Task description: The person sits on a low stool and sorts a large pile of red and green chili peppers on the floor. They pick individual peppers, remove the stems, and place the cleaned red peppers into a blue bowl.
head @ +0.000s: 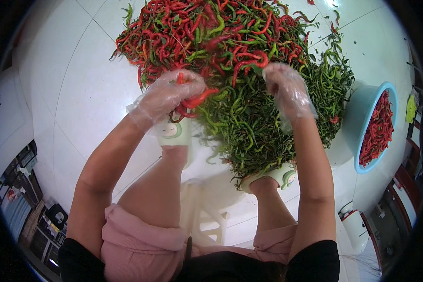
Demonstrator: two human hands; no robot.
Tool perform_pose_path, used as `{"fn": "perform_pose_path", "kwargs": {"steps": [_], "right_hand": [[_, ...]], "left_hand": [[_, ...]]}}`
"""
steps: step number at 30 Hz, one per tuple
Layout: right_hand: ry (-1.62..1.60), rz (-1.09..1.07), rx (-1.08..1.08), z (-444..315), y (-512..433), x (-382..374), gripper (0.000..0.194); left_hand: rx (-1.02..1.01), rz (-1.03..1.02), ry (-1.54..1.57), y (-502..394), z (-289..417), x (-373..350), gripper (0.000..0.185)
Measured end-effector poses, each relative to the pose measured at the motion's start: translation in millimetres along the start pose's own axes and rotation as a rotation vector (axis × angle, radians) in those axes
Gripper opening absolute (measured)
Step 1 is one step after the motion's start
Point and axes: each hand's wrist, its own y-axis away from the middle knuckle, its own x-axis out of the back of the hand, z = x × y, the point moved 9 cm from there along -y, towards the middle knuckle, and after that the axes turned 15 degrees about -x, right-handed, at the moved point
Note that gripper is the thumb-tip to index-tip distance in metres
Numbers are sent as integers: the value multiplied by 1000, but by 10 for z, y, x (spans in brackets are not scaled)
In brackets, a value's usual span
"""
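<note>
My left hand (172, 88), in a clear plastic glove, is closed around several red chili peppers (201, 98). Their ends stick out past the fingers, over the left shoe. My right hand (285, 84), gloved the same way, has its fingers pinched together at a curved red chili pepper (246, 64), with a bit of green leaf at the fingertips. Beyond both hands spreads a heap of mostly red chili peppers (169, 38), with some green ones mixed in. Below the right hand lies a dark pile of green peppers, stems and leaves (257, 123).
A light blue basin (352, 112) holding red chili peppers stands tilted-looking at the right. Pale green shoes (176, 137) flank the green pile. A white plastic stool (211, 225) shows between the legs. Scattered leaf bits lie on the white tiled floor (74, 70).
</note>
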Motion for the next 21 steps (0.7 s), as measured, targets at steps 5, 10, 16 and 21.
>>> {"fn": "perform_pose_path", "kwargs": {"steps": [5,10,16,21], "right_hand": [[-188,-54,-145,337,91,-2,22],[-156,256,-167,91,-84,55,46],[186,435,36,-320,-239,133,60],[-40,186,-235,-87,-357,-69,32]], "left_hand": [[-40,-36,-5,11,13,-25,22],[52,-13,-64,15,-29,-61,22],[-30,-30,-56,-2,25,-96,22],[-27,-40,-90,7,12,-144,19]]}}
